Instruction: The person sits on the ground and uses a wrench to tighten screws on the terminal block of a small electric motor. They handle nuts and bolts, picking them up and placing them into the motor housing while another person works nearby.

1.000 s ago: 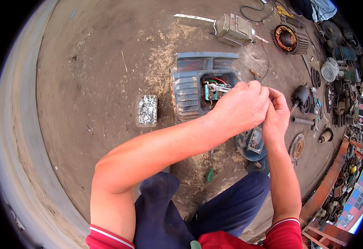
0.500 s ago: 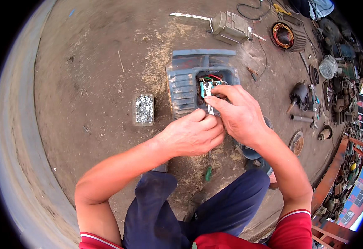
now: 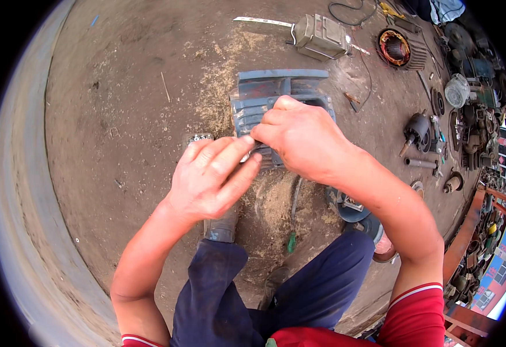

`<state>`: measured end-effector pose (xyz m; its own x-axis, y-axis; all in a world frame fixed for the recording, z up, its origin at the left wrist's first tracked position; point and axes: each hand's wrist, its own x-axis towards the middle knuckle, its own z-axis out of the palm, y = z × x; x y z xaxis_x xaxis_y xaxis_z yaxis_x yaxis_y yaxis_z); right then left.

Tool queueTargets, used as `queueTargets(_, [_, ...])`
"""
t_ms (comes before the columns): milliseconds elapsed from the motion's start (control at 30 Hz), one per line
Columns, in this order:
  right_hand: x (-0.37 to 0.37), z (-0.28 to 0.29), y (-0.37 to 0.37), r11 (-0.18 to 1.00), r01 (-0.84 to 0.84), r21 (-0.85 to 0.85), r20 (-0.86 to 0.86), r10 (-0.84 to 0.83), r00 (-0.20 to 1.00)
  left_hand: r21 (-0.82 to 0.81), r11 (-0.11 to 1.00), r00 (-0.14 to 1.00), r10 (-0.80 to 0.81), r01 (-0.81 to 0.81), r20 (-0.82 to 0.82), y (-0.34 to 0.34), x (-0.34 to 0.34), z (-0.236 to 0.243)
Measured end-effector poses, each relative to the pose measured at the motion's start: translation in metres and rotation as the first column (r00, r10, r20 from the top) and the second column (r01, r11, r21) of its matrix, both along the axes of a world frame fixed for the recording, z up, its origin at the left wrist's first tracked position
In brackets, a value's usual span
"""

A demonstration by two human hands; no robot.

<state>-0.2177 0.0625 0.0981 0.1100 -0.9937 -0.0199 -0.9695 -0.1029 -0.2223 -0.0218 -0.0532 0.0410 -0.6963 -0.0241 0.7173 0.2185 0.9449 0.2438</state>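
Both hands meet over the front left part of a blue-grey electric motor (image 3: 250, 110) on the dirt floor. My left hand (image 3: 209, 173) is closed in a pinch, its fingertips touching those of the right. A small dark and shiny bit shows between them, too hidden to name. My right hand (image 3: 305, 136) is curled shut, its back covering most of the motor's open terminal box, so the terminals and wires are hidden. Behind my left hand, a small clear tub of nuts and washers (image 3: 199, 137) is mostly covered. The wrench cannot be made out.
A green-handled screwdriver (image 3: 291, 242) lies between my feet. A beige metal box (image 3: 321, 37) stands behind the motor. A motor stator with copper windings (image 3: 394, 49) sits at the far right, above a dark rotor (image 3: 416, 128). Piled parts (image 3: 473, 118) line the right edge.
My hands have left the wrench at the terminal block and moved left and nearer, fingertips now together. My right hand has turned, covering the terminal box; my left now hides most of the tub.
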Motion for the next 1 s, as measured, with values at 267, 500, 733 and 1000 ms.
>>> queueTargets(267, [-0.049, 0.0, -0.018, 0.739, 0.555, 0.381, 0.598, -0.655, 0.462, 0.396, 0.903, 0.986, 0.149, -0.166, 0.074, 0.002, -0.012, -0.001])
queueTargets(500, [-0.051, 0.001, 0.038, 0.506, 0.702, 0.501, 0.832, -0.506, -0.229, 0.463, 0.871, 0.971, 0.06, -0.164, 0.231, 0.018, -0.049, -0.009])
queueTargets(733, [-0.035, 0.011, 0.072, 0.432, 0.789, 0.437, 0.645, -0.762, 0.059, 0.371, 0.901, 0.958, 0.134, -0.224, 0.252, 0.029, -0.079, -0.011])
queueTargets(1000, [-0.04, 0.015, 0.077, 0.397, 0.744, 0.537, 0.485, -0.867, 0.113, 0.469, 0.855, 0.967, 0.129, -0.221, 0.222, 0.026, -0.076, -0.012])
